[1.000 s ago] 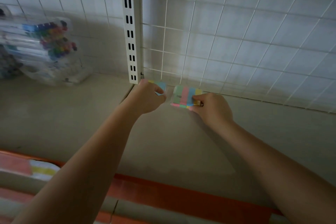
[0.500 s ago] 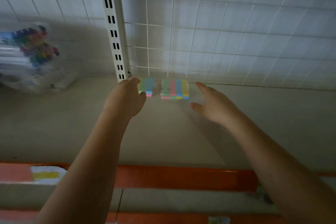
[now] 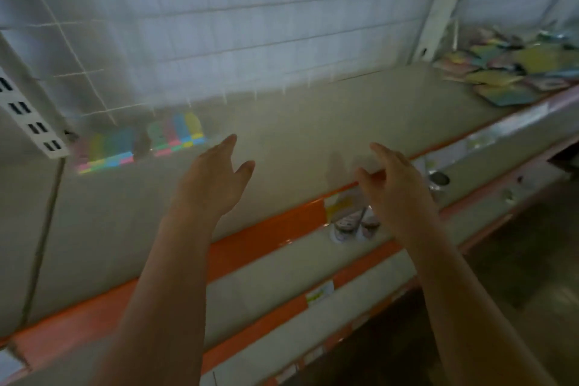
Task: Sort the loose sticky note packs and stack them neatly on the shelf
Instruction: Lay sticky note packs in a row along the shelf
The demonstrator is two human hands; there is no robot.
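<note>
Hands, left (image 3: 216, 178) and right (image 3: 391, 178), hovering wide-fingered, gripping nothing; two packs (image 3: 141, 144) sitting placed. Next move probably: reaching toward loose pile (image 3: 513, 72).

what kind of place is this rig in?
Most likely a stationery aisle in a shop, mid-restock. The shelf has an orange price-label strip along its front edge, a white wire-grid back panel behind it, and a loose pile of sticky note packs at its far right.

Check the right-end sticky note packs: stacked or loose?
Loose: the sticky note packs lie scattered and overlapping at odd angles on the shelf.
</note>
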